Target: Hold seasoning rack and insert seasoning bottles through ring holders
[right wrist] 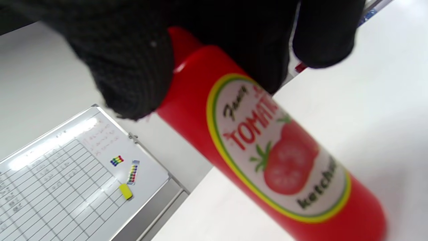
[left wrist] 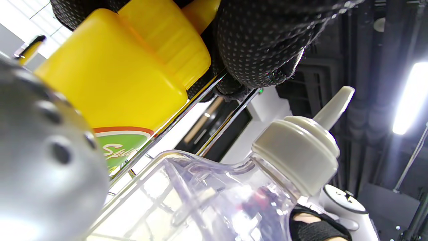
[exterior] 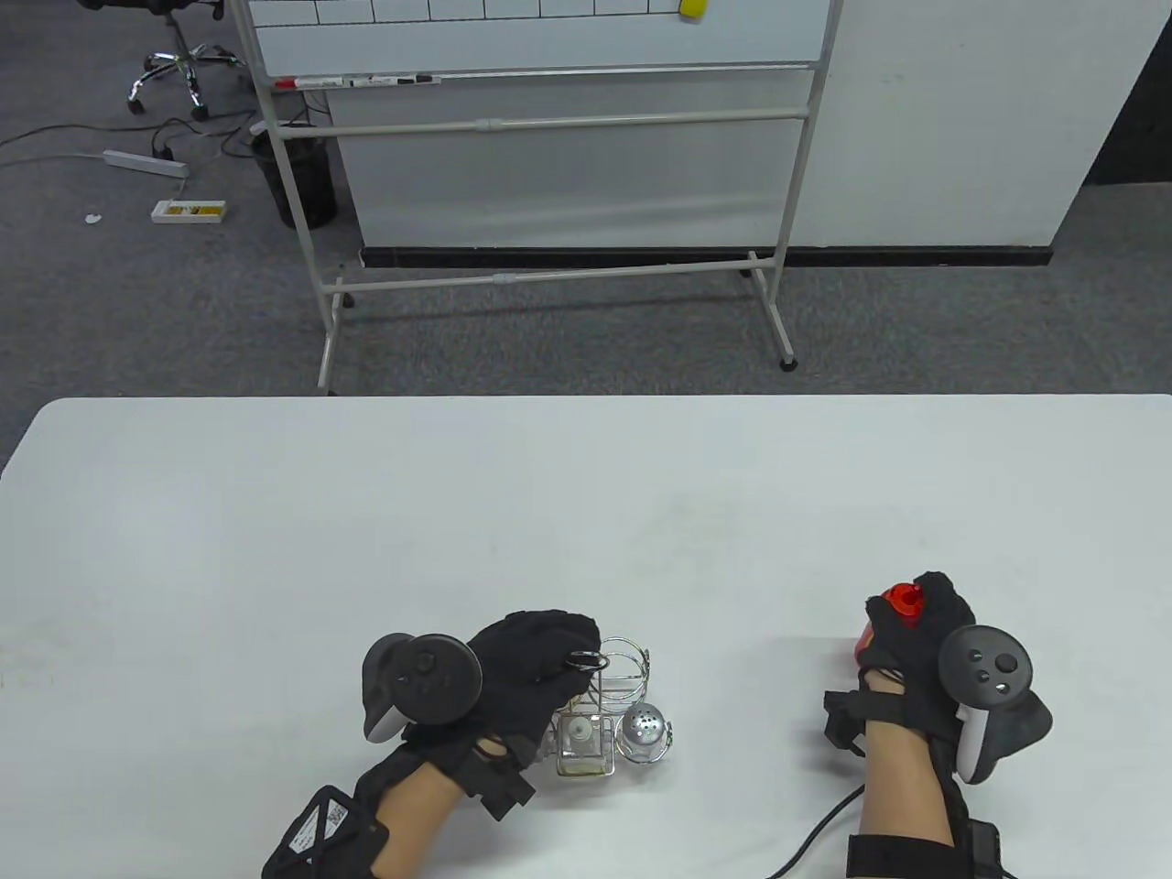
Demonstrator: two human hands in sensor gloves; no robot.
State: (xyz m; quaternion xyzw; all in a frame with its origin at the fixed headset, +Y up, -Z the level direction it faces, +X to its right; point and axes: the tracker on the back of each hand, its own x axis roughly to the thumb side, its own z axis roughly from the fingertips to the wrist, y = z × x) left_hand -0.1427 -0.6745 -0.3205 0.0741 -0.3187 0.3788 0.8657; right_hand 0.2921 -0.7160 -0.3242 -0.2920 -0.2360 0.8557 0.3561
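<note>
White table (exterior: 275,513) fills the lower half of the table view, with grey floor and a whiteboard (exterior: 549,37) beyond its far edge. Your left hand (exterior: 522,664) grips the rack (exterior: 613,682) by its top loop, fingers closed on the wire. In the rack you can see a clear bottle (exterior: 581,746), a shaker (exterior: 645,728) and, in the left wrist view, a yellow bottle (left wrist: 110,87). Your right hand (exterior: 916,641) is wrapped around the ketchup (right wrist: 267,150), which stands well apart to the right of the rack.

Risks, as judgements:
- The ketchup base may catch a ring rim if you bring it in tilted; that would tip or drag the light wire rack.
- A one-point hold on the loop may let the rack swing or twist under a sideways push.
- The seated bottles stand close together, so a wide approach could knock the shaker.

Room: the rack sits near the table's near edge, so keep any push directed away from you. Open surface lies between the two hands and beyond the rack, which should give you a free path from the right. Which ring is still free cannot be told.
</note>
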